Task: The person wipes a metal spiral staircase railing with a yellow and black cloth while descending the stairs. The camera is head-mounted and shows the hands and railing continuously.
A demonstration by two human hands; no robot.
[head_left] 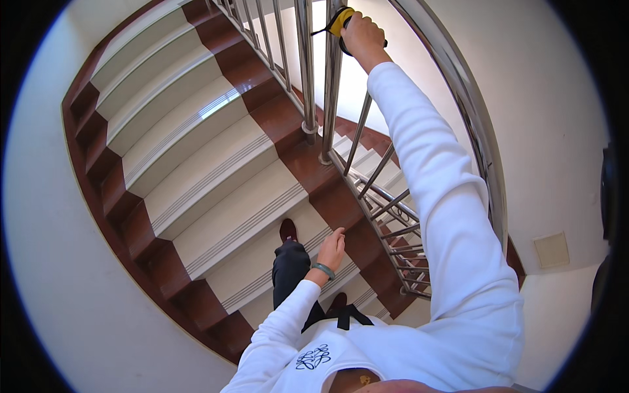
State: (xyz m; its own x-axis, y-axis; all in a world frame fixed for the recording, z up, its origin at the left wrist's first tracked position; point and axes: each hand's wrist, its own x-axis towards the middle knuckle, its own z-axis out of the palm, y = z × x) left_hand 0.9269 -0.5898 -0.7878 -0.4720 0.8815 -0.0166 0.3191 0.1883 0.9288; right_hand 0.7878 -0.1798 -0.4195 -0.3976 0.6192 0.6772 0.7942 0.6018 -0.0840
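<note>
My right hand [364,35] is raised at the top of the view, closed around a yellow and black object [340,21] with a thin dark cord. That object is against or just in front of a thick stainless steel railing post [331,93]; whether it touches the post I cannot tell. My left hand [332,249], with a green bangle [323,270] at the wrist, hangs low over the stair treads near the brown stair border. Its fingers are loosely extended and it holds nothing visible.
Pale steps [236,216] with grooved edges and brown borders curve across the left. My dark shoe [288,230] stands on a step. Metal balusters [357,135] and a curved handrail [459,93] run along the right, with another flight [366,159] visible below.
</note>
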